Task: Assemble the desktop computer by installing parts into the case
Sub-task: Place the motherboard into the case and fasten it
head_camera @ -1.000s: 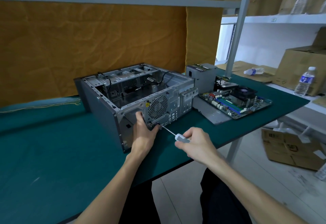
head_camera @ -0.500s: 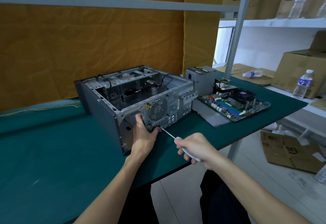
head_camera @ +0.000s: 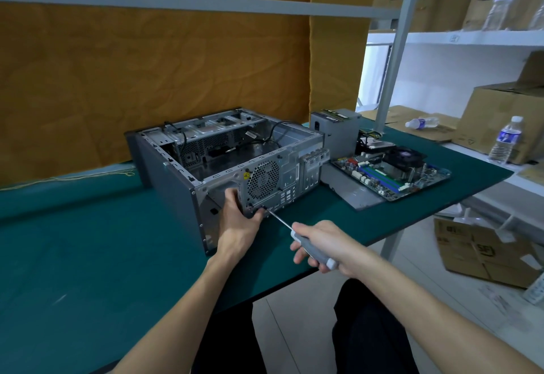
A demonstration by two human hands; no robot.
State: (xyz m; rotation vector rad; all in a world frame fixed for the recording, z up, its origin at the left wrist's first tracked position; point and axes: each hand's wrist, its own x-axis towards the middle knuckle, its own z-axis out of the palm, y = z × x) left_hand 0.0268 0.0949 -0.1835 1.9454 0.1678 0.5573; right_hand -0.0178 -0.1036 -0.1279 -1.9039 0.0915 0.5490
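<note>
Screwdriver applied to the rear panel of the open case.

The computer case [head_camera: 223, 162] is laid on its side on the green table [head_camera: 73, 256], open side up, with its rear panel turned toward the person. The lower edge of the rear panel, below the fan grille [head_camera: 263, 179], is gripped by the left hand [head_camera: 240, 222], fingers curled round the metal beside the screw point. The screwdriver [head_camera: 297, 237] is held in the right hand [head_camera: 326, 245], fingers wrapped around its grey handle; the shaft is angled up and left, and its tip is set against the panel just beside the left thumb. The motherboard [head_camera: 391, 172] is laid flat on the table to the right of the case, apart from it, and the power supply [head_camera: 335, 131] is stood behind it.
</note>
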